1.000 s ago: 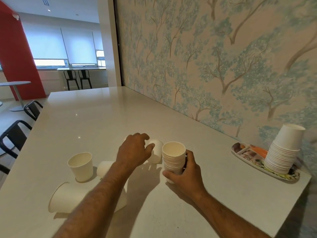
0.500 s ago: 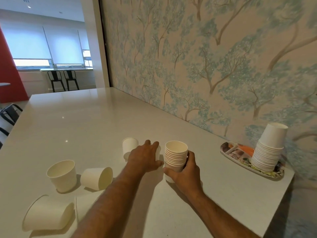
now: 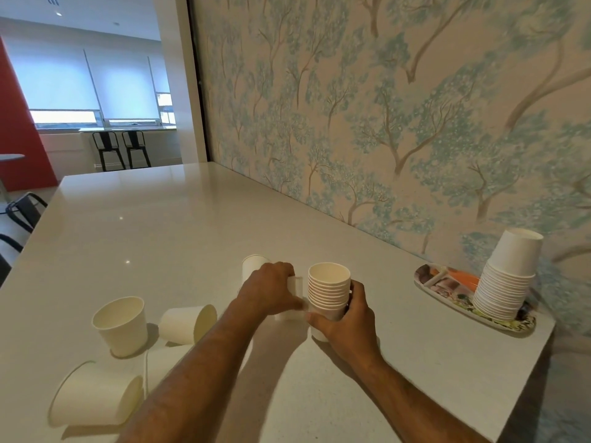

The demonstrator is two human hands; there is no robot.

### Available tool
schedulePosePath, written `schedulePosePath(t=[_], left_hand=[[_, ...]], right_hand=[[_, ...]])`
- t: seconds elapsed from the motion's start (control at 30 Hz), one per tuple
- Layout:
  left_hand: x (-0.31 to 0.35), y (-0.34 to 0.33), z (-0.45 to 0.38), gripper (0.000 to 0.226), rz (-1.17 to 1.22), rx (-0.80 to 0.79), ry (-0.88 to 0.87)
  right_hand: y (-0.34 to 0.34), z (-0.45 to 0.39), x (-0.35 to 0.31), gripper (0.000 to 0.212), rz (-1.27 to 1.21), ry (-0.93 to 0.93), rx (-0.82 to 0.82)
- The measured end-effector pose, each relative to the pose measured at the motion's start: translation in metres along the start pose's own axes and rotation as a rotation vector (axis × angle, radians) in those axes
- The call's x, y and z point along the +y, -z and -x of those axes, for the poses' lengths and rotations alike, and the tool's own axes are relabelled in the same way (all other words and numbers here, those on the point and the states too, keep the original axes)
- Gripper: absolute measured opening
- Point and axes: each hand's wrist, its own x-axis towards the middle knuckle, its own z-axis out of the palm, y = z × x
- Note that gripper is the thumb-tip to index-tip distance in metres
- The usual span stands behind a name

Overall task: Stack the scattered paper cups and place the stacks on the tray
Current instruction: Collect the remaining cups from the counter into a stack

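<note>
My right hand (image 3: pixel 347 318) grips a short stack of white paper cups (image 3: pixel 328 287) standing on the white table (image 3: pixel 192 225). Just left of it, my left hand (image 3: pixel 271 290) holds a single paper cup (image 3: pixel 295 287), mostly hidden by my fingers. Another cup (image 3: pixel 251 266) stands behind that hand. To the left, one cup (image 3: pixel 121 324) stands upright, a second (image 3: pixel 188 324) lies on its side, and a third (image 3: pixel 96 398) lies near the front edge. A tall upside-down cup stack (image 3: pixel 507 276) sits on the patterned oval tray (image 3: pixel 447 290) at the right.
A wallpapered wall runs along the table's right side behind the tray. The table's right end lies just past the tray. Black chairs (image 3: pixel 24 209) stand off the left edge, and two stools (image 3: pixel 121 148) stand far back by the windows.
My left hand has drawn the single cup back toward the stack in my right hand. The view shifted a little; the cup behind the left hand came into sight.
</note>
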Motion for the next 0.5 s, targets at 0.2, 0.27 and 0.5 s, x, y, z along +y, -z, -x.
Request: schedulePosePath(t=[0.2, 0.27, 0.5], left_hand=[[0.013, 0.04, 0.004, 0.033, 0.092, 0.15, -0.052], [0.018, 0.055, 0.007, 0.036, 0.042, 0.327, -0.094], [0.038, 0.06, 0.023, 0.026, -0.009, 0.52, -0.39]], right_hand=[[0.002, 0.002, -0.004, 0.083, -0.033, -0.017, 0.007], [0.002, 0.003, -0.005, 0.082, -0.029, -0.013, 0.0], [-0.003, 0.008, -0.008, 0.085, 0.022, 0.015, -0.07]])
